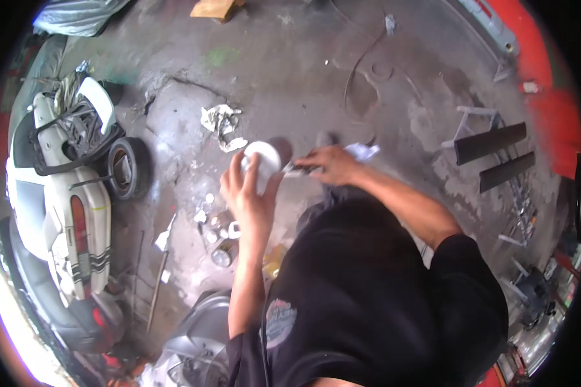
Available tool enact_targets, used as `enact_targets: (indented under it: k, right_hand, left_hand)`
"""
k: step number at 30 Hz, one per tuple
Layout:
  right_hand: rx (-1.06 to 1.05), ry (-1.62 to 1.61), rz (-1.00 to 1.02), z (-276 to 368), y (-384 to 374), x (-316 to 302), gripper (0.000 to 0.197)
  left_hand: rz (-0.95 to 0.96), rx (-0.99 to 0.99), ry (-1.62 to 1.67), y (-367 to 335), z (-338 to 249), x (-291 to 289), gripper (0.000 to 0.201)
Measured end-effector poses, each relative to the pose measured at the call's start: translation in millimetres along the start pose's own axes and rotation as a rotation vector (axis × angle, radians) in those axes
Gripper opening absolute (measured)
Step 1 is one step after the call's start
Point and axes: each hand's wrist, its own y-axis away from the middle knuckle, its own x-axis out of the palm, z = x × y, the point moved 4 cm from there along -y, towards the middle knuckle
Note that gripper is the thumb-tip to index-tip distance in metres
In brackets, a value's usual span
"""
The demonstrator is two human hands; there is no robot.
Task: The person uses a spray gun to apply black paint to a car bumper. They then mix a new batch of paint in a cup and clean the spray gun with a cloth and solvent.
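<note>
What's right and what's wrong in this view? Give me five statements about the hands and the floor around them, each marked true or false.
1. The left hand has its fingers on a white round object. True.
2. The right hand is empty. False: it holds a slim, partly dark tool.
3. Crumpled whitish material lies on the floor beyond the left hand. True.
4. The wheel with a black tyre is to the right of both hands. False: it is to their left.
5. Two long dark panels are to the right of the hands. True.
</note>
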Motion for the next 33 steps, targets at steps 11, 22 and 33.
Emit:
enact_targets:
  k: [11, 22, 33]
  right_hand:
    - [0.289, -0.006, -0.35, -92.6, 73.5, -168.9, 0.051]
    - [0.589, -0.113, -0.614, -126.8, 132.7, -243.0, 0.053]
    - [0.578, -0.228, -0.906, -200.7, 72.3, -256.5, 0.044]
  left_hand:
    - [0.254, 0.457, 0.212, -167.0, -146.7, 124.6, 0.054]
    - [0.561, 0.832, 0.262, -258.4, -261.0, 207.5, 0.061]
    - [0.706, 1.158, 0.257, -373.2, -263.9, 265.8, 0.07]
